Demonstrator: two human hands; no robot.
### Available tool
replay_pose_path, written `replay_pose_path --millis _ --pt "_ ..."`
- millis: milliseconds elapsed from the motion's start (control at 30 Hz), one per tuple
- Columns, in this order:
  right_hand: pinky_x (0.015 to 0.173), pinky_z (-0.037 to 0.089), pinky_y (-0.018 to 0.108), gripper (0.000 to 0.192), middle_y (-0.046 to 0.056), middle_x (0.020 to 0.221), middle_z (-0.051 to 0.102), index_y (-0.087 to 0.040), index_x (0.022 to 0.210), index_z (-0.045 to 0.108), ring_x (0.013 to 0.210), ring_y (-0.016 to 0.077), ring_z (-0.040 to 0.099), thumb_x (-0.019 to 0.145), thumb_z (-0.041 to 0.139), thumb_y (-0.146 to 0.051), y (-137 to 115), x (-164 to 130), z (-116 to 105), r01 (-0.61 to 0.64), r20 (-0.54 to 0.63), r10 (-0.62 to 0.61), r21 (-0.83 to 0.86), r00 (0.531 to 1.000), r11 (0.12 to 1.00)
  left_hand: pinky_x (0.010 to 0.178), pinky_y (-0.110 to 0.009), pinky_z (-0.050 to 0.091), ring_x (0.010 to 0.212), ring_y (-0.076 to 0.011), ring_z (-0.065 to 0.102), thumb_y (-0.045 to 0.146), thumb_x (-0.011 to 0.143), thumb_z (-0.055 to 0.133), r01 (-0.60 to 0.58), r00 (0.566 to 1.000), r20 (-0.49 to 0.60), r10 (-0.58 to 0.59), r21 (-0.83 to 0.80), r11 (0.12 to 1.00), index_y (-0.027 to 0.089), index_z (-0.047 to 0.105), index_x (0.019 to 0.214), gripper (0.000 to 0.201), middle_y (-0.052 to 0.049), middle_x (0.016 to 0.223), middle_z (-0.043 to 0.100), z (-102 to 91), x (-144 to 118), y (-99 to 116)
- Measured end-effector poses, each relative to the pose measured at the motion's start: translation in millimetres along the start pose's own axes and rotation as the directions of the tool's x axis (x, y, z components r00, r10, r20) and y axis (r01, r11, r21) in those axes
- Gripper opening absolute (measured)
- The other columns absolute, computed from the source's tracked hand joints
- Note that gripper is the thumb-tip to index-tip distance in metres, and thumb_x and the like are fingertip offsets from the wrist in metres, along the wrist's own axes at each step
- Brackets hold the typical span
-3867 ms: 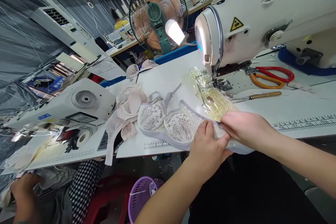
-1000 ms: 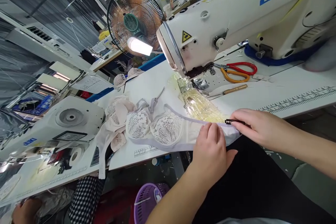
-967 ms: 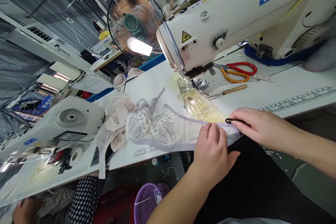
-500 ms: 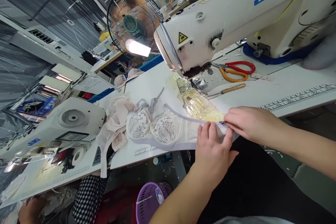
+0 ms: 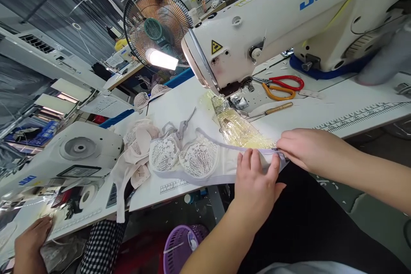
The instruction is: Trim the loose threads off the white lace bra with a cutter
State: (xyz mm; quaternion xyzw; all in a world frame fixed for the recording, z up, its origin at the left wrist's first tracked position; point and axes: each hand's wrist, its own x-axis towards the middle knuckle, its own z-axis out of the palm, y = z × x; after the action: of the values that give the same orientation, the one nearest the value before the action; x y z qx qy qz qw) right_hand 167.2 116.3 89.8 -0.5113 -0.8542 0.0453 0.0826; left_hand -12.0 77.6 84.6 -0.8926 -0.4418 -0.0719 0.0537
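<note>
A garment workshop is spreading out behind a white bench (image 5: 199,107), with a fan (image 5: 156,25) turning at the back. At far left a co-worker's hand (image 5: 30,239) is resting on pale fabric by another machine. A heap of pink bras (image 5: 139,145) is lying beside the lace bra (image 5: 189,160), which is stretching flat along the bench's near edge. The left hand (image 5: 257,180) is pressing the bra's band end down, fingers (image 5: 248,160) spread flat. The right hand (image 5: 308,150) is pinching that end, fingers together on a small dark piece, seemingly trimming or fitting the closure. Next probably calls for feeding the band toward the sewing machine (image 5: 272,21).
</note>
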Motion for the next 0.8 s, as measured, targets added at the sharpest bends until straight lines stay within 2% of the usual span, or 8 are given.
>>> replay_pose_path --millis 267,433,633,800 --pt "0.047 0.018 0.027 0.013 0.002 0.061 0.052 -0.021 0.061 0.052 0.055 0.0152 0.045 0.071 0.050 -0.013 11.7 -4.2 2.1 0.044 -0.012 -0.044 -0.013 0.999 0.999 0.094 -0.053 0.039 0.113 -0.0352 0.044 0.043 0.071 0.064 -0.007 1.000 0.004 0.007 0.009 1.000 0.024 0.045 0.127 0.062 -0.018 0.117 0.045 -0.2 0.9 -0.2" --pt "0.047 0.018 0.026 0.014 0.001 0.063 0.053 -0.021 0.063 0.053 0.058 0.0153 0.046 0.075 0.048 -0.016 7.3 -1.2 -2.5 0.054 -0.047 -0.054 0.015 0.997 0.998 0.095 -0.054 0.038 0.114 -0.0351 0.044 0.042 0.071 0.065 -0.001 1.000 0.005 0.001 0.010 1.000 0.024 0.045 0.127 0.062 -0.018 0.118 0.045 -0.4 0.6 0.1" --pt "0.048 0.019 0.025 0.010 0.001 0.064 0.054 -0.020 0.063 0.054 0.059 0.0145 0.046 0.070 0.052 -0.013 2.5 7.3 -3.2 0.058 0.042 -0.059 0.031 0.997 0.998 0.094 -0.053 0.038 0.114 -0.0345 0.044 0.042 0.070 0.066 0.001 1.000 0.016 -0.001 0.014 1.000 0.024 0.044 0.127 0.063 -0.017 0.118 0.045 -1.6 0.2 0.7" --pt "0.049 0.020 0.027 0.015 0.002 0.064 0.053 -0.020 0.063 0.054 0.057 0.0151 0.046 0.073 0.048 -0.012 11.3 -1.5 -6.0 0.059 0.085 -0.055 -0.042 0.995 0.997 0.094 -0.054 0.039 0.114 -0.0343 0.044 0.042 0.071 0.065 -0.005 1.000 0.012 0.005 0.011 1.000 0.024 0.044 0.127 0.063 -0.017 0.117 0.046 -1.8 0.4 0.7"
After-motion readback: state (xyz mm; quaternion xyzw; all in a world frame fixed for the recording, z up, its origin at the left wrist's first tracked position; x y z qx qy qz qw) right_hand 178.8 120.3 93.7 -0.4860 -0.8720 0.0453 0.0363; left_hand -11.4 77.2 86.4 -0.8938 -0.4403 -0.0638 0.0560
